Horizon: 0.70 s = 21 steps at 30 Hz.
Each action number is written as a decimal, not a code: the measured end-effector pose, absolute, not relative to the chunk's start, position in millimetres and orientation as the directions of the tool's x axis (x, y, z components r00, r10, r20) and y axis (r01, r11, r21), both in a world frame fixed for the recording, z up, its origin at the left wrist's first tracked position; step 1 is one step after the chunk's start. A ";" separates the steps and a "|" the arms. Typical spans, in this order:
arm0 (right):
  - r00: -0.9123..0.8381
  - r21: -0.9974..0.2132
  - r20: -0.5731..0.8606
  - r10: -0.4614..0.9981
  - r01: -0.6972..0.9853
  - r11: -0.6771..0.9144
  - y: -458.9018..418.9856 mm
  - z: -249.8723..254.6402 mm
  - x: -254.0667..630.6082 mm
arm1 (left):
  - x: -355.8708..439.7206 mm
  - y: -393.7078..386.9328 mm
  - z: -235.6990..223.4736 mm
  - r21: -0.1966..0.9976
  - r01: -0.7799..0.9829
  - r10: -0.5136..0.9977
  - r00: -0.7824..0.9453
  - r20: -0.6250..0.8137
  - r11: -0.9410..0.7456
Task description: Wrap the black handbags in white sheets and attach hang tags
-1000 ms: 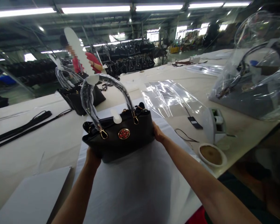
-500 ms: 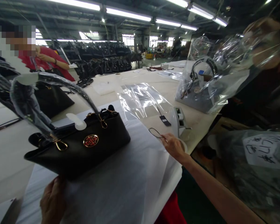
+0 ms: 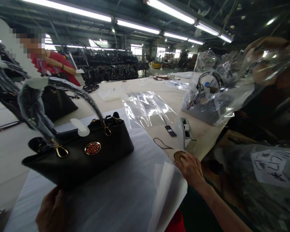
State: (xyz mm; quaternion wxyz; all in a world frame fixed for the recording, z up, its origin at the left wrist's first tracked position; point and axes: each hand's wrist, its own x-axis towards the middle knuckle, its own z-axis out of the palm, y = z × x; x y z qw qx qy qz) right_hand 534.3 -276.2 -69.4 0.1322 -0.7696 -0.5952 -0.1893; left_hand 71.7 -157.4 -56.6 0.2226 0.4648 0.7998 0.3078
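Note:
A black handbag [image 3: 106,158] with a gold-rimmed red emblem stands on a sheet of white paper [image 3: 125,183]. Clear film wraps its raised handles. My left hand [image 3: 50,209] grips the bag's lower front edge, some fingertips hidden beneath it. To the right, my right hand [image 3: 190,169] has its fingers closed on a small round brownish thing that looks like a roll of tape [image 3: 178,156], at the table edge. A thin black cord loop [image 3: 162,143] lies just beyond that hand. A dark hang tag [image 3: 170,130] lies near a tape dispenser [image 3: 185,132].
Clear plastic bags [image 3: 147,108] lie flat on the table behind the handbag. At right, a co-worker's hands hold plastic over a grey handbag [image 3: 203,109]. More black bags [image 3: 59,103] stand at left, near a person in red [image 3: 67,66]. A filled sack [image 3: 251,180] sits low right.
My right hand has let go of the cord loop, which now lies on the table. It has moved back towards me onto the round thing. My left hand stays at the bag.

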 end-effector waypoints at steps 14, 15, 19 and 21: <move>-0.323 -0.466 0.333 0.886 0.761 0.452 -217.0 7.7 440.0 | 70.8 -156.0 -72.9 0.871 0.477 0.873 -0.466 0.141 0.114; -0.487 -0.482 0.256 0.835 0.685 0.546 -223.2 12.6 425.6 | 70.0 -156.1 -73.9 0.867 0.484 0.876 -0.462 0.138 0.119; -0.792 -0.489 0.018 0.610 0.525 0.696 -255.0 16.3 397.1 | 66.8 -155.6 -82.0 0.854 0.499 0.882 -0.457 0.117 0.146; -0.812 -0.441 -0.069 0.579 0.545 0.713 -268.2 10.3 396.3 | 67.1 -154.8 -85.6 0.853 0.501 0.880 -0.461 0.116 0.149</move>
